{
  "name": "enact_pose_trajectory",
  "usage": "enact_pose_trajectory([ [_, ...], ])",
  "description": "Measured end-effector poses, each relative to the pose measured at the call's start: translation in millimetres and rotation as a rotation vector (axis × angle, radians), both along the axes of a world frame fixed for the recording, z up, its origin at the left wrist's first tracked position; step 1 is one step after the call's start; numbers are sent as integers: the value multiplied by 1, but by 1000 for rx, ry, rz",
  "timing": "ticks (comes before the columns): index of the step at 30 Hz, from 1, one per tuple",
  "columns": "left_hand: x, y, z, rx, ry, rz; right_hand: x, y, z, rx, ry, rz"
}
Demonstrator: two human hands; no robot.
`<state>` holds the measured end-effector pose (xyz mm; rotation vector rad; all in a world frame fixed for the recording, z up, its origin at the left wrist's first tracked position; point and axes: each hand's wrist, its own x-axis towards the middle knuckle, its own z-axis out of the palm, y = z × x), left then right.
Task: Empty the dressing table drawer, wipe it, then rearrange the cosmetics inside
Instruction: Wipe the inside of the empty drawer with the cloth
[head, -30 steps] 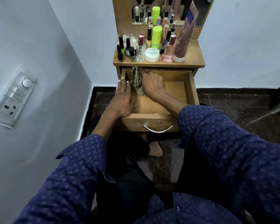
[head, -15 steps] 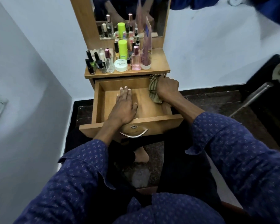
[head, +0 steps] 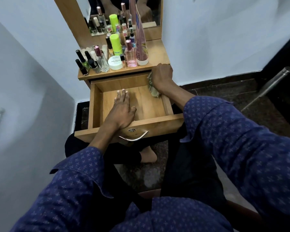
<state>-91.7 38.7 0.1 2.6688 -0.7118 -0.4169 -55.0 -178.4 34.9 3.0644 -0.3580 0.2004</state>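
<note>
Cloth work has shifted across the drawer: a second ago your right hand was rubbing the back left corner, and now it sits at the drawer's 2 o'clock corner, fingers curled tight around the bunched cloth and pressing it against the right side wall. Your left hand, which was gripping the left edge, now lies flat and spread on the drawer floor near its middle, holding nothing, seemingly bracing the drawer. Inside, the drawer is bare wood, so the emptying looks done and the wiping appears to be on its last side. The cosmetics stand crowded on the surface above, at 12 o'clock from the drawer, in front of the mirror. Judging by this, you have the front right edge left, then the bottles go back in.
</note>
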Motion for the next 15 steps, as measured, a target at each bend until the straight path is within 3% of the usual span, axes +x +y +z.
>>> enact_pose_trajectory([
  [9, 2, -2, -2, 49, -3, -38, -52, 18, -17, -11, 60, -41],
  [15, 3, -3, -4, 60, 17, -67, -75, 18, -19, -142, 116, -19],
])
